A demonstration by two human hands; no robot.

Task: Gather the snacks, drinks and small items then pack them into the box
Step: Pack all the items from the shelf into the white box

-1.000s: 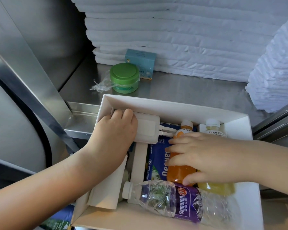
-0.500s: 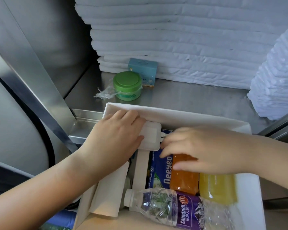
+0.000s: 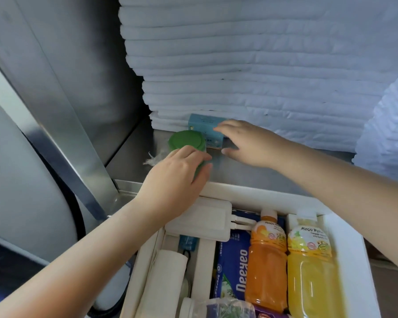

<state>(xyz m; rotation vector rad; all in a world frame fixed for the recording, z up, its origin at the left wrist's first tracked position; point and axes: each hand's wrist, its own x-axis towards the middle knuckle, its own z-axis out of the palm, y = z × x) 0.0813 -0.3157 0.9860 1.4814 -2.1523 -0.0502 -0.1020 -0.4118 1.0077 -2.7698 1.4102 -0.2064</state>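
The white box [image 3: 345, 228] sits at the bottom, holding an orange drink bottle [image 3: 267, 260], a yellow drink bottle [image 3: 310, 269], a blue snack pack [image 3: 231, 269], a white charger [image 3: 200, 222] and a clear water bottle [image 3: 228, 309]. Beyond the box, on the steel shelf, my left hand [image 3: 182, 173] curls round the green-lidded jar [image 3: 185, 140]. My right hand [image 3: 246, 143] reaches over the small light-blue carton [image 3: 202, 126] with its fingers spread at the carton's right end; no grip shows.
Stacked white padded sheets [image 3: 251, 65] rise behind the shelf, with a second stack [image 3: 391, 125] at the right. A crumpled bit of clear plastic [image 3: 155, 158] lies left of the jar. A slanted steel frame [image 3: 62, 143] runs along the left.
Both hands left the box and moved up to the shelf. The left hand let go of the charger and took hold of the green jar; the right hand reached the blue carton.
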